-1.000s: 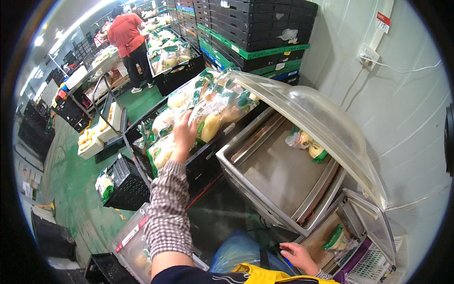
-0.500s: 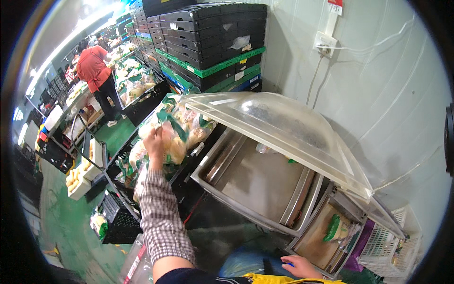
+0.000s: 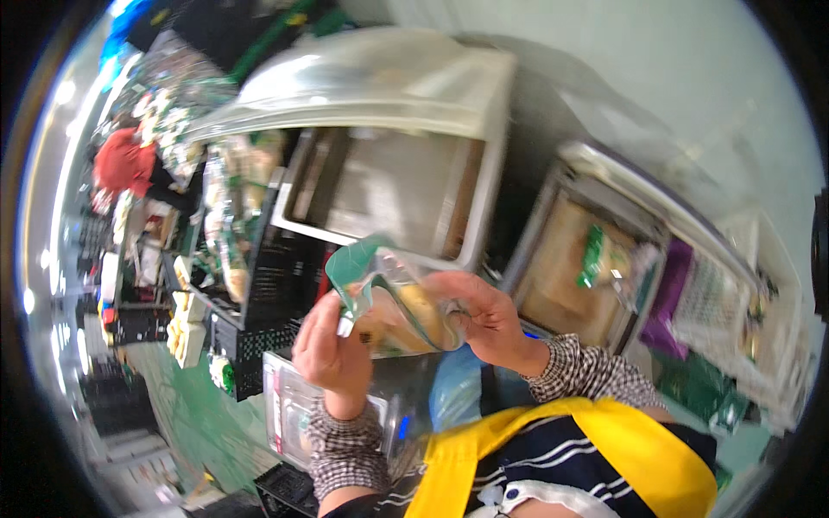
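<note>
A clear plastic bag with a green top (image 3: pixel 399 321) is held up in front of my body, with pale yellowish pieces of food inside. My left hand (image 3: pixel 332 350) pinches its left side by the green part. At its other end my right hand (image 3: pixel 484 318) grips the plastic. Just beyond the bag stands a vacuum packing machine (image 3: pixel 393 186), its clear domed lid (image 3: pixel 371 82) raised over a bare metal chamber. Another metal chamber (image 3: pixel 561 276), to the right, has a similar green-and-clear bag (image 3: pixel 604 259) lying in it.
Black crates with bagged goods (image 3: pixel 233 207) stand left of the machine. White baskets (image 3: pixel 734 302) and a purple item (image 3: pixel 669 302) lie at the far right. A person in red (image 3: pixel 125 164) is far off at the left. A clear-lidded box (image 3: pixel 289 406) sits low at my left.
My left hand has brought a bag from the crate back to my body, and my right hand has risen to take its other side. The view has turned right and down.
</note>
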Available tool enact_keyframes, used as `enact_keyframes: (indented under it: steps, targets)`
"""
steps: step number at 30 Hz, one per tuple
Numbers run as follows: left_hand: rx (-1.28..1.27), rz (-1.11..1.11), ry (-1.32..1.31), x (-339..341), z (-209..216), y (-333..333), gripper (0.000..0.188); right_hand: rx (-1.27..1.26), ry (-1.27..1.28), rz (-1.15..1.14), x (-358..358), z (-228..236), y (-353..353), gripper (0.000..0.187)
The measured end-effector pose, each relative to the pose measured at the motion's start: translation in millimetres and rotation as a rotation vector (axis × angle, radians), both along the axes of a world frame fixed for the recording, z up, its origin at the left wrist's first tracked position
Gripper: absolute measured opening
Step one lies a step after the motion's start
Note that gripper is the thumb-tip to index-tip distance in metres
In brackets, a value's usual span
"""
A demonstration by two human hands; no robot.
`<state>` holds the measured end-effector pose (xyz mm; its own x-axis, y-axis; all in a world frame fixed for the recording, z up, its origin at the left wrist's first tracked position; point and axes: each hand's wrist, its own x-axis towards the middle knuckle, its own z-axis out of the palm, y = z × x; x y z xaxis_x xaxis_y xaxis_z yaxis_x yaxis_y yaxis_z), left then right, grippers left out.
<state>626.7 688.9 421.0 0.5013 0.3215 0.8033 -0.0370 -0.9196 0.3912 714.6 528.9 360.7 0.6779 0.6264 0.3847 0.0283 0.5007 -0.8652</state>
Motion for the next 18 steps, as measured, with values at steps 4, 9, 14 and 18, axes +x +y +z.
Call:
enact_keyframes:
  steps: [4, 9, 14, 18]
  targets:
    - [-0.634, -0.222, 0.233, 2.1, -71.7, -106.7, 0.012, -0.128, 0.2, -0.291, -7.1, -24.4, -110.3, 0.028]
    - [-1.19, -0.445, 0.336, 38.4, -135.1, -224.9, 0.009, -0.08, 0.551, -0.644, 21.9, -97.1, -244.3, 0.015]
    - [-1.902, -0.413, 0.322, 23.9, -234.8, -279.4, 0.013, -0.561, 0.538, -0.695, 65.2, -136.4, -261.4, 0.019]
    - [-2.254, -0.284, 0.272, 20.7, -295.0, -283.8, 0.011, -1.023, 0.601, -0.463, 95.9, -203.6, -238.2, 0.02]
